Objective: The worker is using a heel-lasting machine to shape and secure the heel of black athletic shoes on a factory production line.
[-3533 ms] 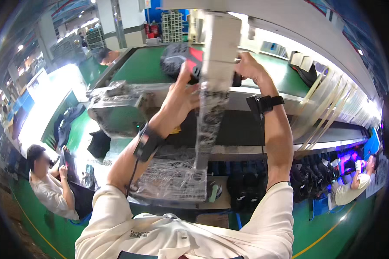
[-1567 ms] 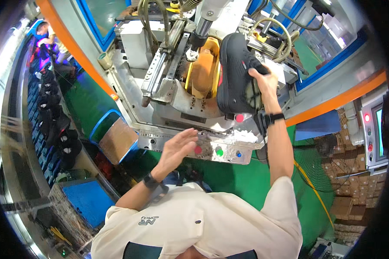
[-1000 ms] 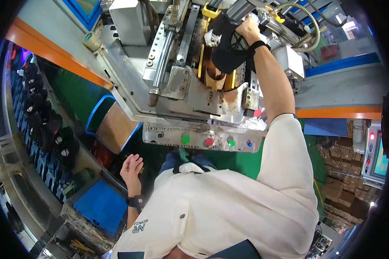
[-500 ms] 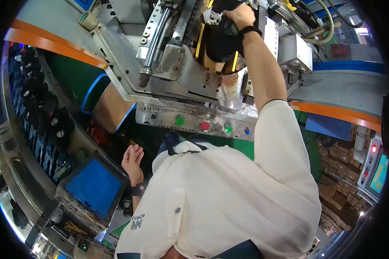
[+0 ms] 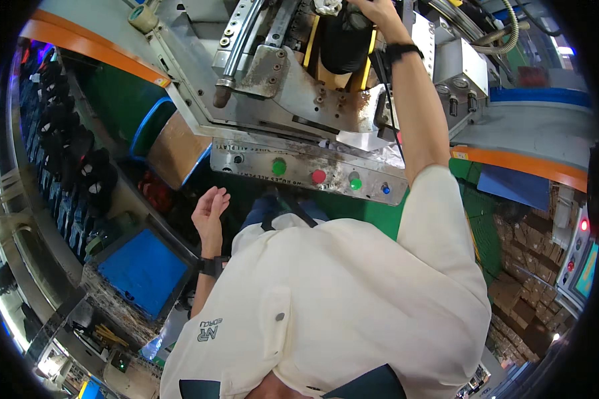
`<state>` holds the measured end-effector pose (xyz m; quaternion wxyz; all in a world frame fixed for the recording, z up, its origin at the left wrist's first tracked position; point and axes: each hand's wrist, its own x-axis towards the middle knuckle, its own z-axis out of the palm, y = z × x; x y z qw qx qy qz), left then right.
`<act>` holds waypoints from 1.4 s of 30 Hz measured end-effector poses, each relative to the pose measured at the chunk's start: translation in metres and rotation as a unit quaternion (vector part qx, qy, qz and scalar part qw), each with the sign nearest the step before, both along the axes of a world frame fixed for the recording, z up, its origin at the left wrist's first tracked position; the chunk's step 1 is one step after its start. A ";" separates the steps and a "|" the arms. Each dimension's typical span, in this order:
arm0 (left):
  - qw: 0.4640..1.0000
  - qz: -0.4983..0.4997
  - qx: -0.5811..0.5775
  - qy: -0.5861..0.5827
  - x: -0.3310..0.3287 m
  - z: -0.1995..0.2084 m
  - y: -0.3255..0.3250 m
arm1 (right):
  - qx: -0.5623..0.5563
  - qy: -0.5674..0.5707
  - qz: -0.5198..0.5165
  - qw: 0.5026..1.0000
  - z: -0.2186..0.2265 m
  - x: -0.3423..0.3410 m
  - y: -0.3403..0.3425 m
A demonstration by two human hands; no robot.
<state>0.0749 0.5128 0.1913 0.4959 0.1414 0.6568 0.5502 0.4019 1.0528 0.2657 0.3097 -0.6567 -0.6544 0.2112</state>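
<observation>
At the top edge, my right hand (image 5: 378,9) reaches into the machine, its fingers partly cut off by the picture's edge. They are closed at the upper end of a black, rounded piece that looks like a shoe (image 5: 346,45). This piece sits between two yellow strips (image 5: 366,72) in the machine. A crumpled white piece (image 5: 327,6) is just left of my fingers. My left hand (image 5: 210,214) hangs in the air left of my body, fingers loosely bent and holding nothing. A dark band is on each wrist.
A metal panel (image 5: 243,159) with green, red and blue buttons runs along the machine's front. Left are a blue-edged brown board (image 5: 173,149), a blue-topped stand (image 5: 143,272) and a rack of black shoes (image 5: 66,133). A control screen (image 5: 586,266) is at far right.
My right hand has shifted up toward the picture's top edge, and more of the black piece shows beneath it. My left hand has barely moved. The whole view has shifted slightly.
</observation>
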 end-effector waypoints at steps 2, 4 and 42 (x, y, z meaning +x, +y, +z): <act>1.000 -0.016 0.022 0.011 0.008 0.012 0.000 | -0.046 0.046 0.133 0.989 0.002 -0.025 -0.051; 0.999 -0.030 0.036 0.002 0.013 0.004 0.009 | -0.093 0.093 0.181 0.975 0.029 -0.035 -0.099; 0.994 -0.103 0.030 0.014 0.022 0.000 -0.009 | -0.202 0.106 0.254 0.940 0.017 -0.039 -0.327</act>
